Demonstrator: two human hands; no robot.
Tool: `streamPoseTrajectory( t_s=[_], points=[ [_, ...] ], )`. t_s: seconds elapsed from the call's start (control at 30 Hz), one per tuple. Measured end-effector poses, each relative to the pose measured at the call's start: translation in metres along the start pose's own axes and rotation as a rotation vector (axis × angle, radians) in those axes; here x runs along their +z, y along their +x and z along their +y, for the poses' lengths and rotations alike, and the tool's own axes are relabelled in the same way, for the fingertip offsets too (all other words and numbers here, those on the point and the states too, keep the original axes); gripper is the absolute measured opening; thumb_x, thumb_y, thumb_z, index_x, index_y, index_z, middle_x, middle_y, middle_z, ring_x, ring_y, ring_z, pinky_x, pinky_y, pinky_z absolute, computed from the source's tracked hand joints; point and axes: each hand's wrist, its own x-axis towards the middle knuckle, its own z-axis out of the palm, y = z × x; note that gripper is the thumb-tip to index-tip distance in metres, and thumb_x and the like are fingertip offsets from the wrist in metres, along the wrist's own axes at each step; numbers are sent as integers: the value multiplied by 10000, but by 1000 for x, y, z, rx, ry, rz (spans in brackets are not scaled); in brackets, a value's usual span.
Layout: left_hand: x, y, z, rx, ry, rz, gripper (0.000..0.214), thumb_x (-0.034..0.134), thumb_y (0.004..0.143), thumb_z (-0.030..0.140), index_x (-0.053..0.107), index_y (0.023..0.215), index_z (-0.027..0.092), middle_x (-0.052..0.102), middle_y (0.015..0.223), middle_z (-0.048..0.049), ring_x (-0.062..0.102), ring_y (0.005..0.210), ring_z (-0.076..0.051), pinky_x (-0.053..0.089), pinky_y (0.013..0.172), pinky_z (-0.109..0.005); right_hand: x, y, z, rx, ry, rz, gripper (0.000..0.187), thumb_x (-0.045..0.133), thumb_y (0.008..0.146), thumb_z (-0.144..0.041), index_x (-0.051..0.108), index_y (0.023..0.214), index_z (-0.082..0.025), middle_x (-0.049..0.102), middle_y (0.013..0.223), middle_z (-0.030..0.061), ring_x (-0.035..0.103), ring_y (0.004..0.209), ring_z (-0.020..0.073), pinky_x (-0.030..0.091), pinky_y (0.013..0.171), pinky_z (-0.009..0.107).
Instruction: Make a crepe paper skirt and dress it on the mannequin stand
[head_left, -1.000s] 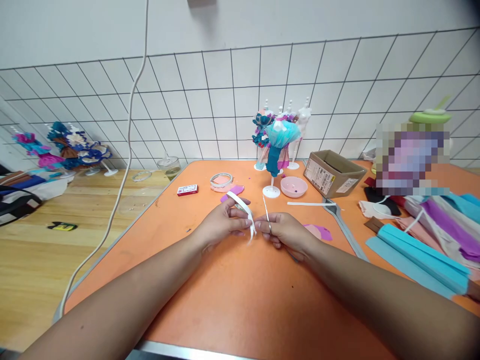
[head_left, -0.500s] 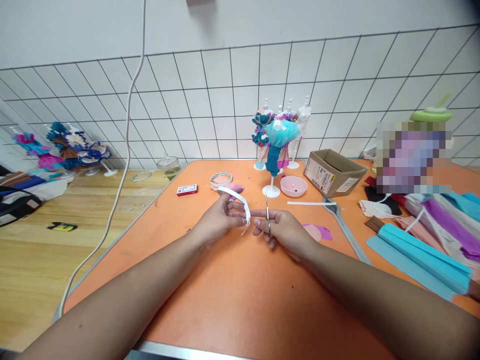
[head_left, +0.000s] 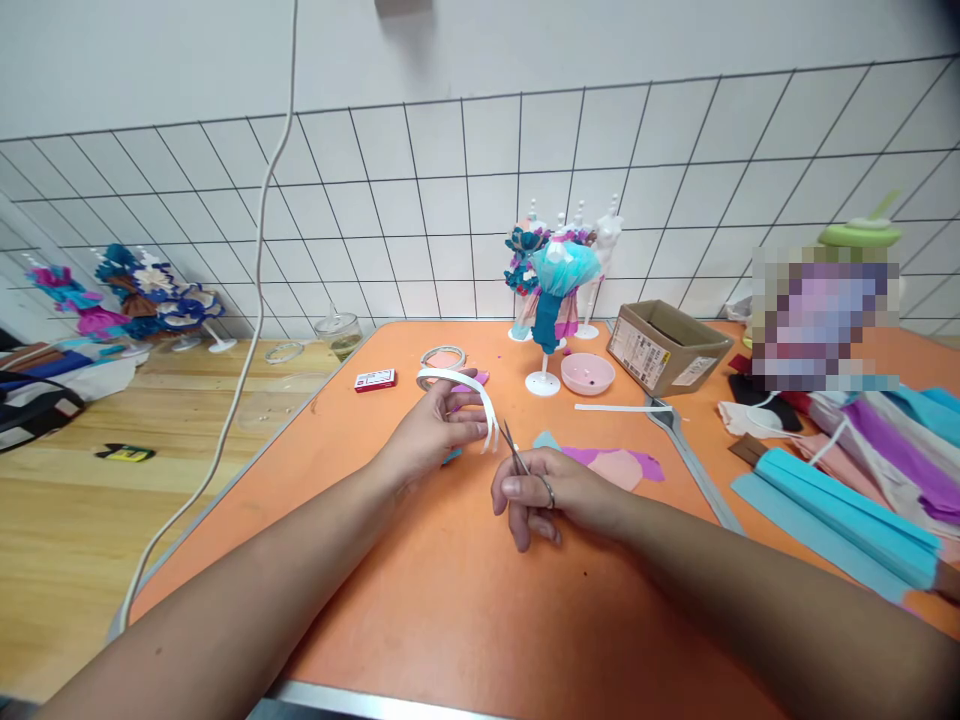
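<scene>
My left hand is closed on a roll of white tape. A strip curves from it down past my fingertips and ends in narrow split tails. My right hand holds small metal scissors, one finger ring showing near my thumb. Their blades point up and left, close to the strip's tails; I cannot tell whether they touch. Beyond my hands stands a small dress form in light blue and teal crepe paper. Purple and peach paper scraps lie behind my right hand.
Several dressed forms stand at the back. A pink bowl, a cardboard box and another tape ring rest on the orange table. Folded crepe paper lies right. A white cable hangs left.
My right hand has turned and lowered, so the scissors now tilt left toward the tape's end. My left hand has shifted slightly left, and the strip's tails hang further apart.
</scene>
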Motion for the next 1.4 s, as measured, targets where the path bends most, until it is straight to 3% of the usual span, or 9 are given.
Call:
streamPoseTrajectory(
  t_s=[0.13,0.33,0.53,0.77,1.03,1.4],
  points=[
    [4,-2,0,21,2,4,698,710,615,53,450,1238,230,545,1056,-47,610,853,-134,498,740,-273,2,0,-1,38,-42,-2,257,582,816,-408,566,778,-155,660,561,12,395,364,59,307,367,170],
    [4,-5,1,16,-54,-19,550,661,690,114,493,1198,245,537,1051,-34,599,849,-124,510,754,-286,1,2,-1,69,-111,50,240,565,826,-393,569,781,-158,651,561,6,397,367,61,316,366,169],
    [6,-4,-3,56,41,5,720,712,642,88,419,1280,250,519,1080,-45,608,856,-131,496,750,-274,1,4,1,85,-163,85,217,568,818,-375,573,782,-160,656,571,9,404,364,62,336,356,167],
    [8,-8,0,63,25,-21,612,664,679,88,457,1239,219,540,1055,-52,596,864,-129,481,726,-244,-1,4,4,93,-193,111,189,577,811,-352,574,794,-164,654,566,2,401,362,57,329,348,157],
    [13,-9,-1,75,82,-22,694,699,661,111,424,1285,239,523,1030,-41,571,853,-123,481,719,-249,-1,6,4,117,-216,127,193,567,811,-357,569,789,-166,652,562,2,404,357,57,331,345,156],
    [22,-15,-2,119,172,2,627,677,687,119,447,1257,240,473,1242,-98,571,994,-182,505,790,-315,3,7,7,112,-317,221,219,555,818,-393,529,792,-176,655,585,4,420,359,57,344,349,159]
  ],
)
